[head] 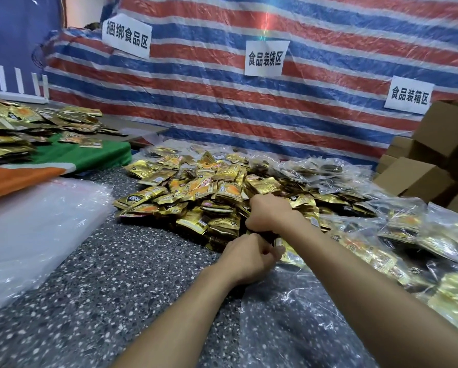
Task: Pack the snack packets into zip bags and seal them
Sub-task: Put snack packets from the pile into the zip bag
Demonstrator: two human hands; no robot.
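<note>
A big heap of gold snack packets (196,192) lies on the speckled floor in front of me. My right hand (271,213) reaches into the near edge of the heap, fingers curled round a few packets. Just below it, my left hand (249,257) pinches the mouth of a clear zip bag (289,314) that lies flat on the floor toward me. A gold packet (289,252) shows at the bag's mouth between the two hands. What lies under the right palm is hidden.
Filled clear bags of packets (408,235) pile up on the right. A stack of empty clear bags (31,235) lies at left, beside a green and orange cloth (76,158) holding more packets. Cardboard boxes (435,160) stand at right. A striped tarp (249,102) hangs behind.
</note>
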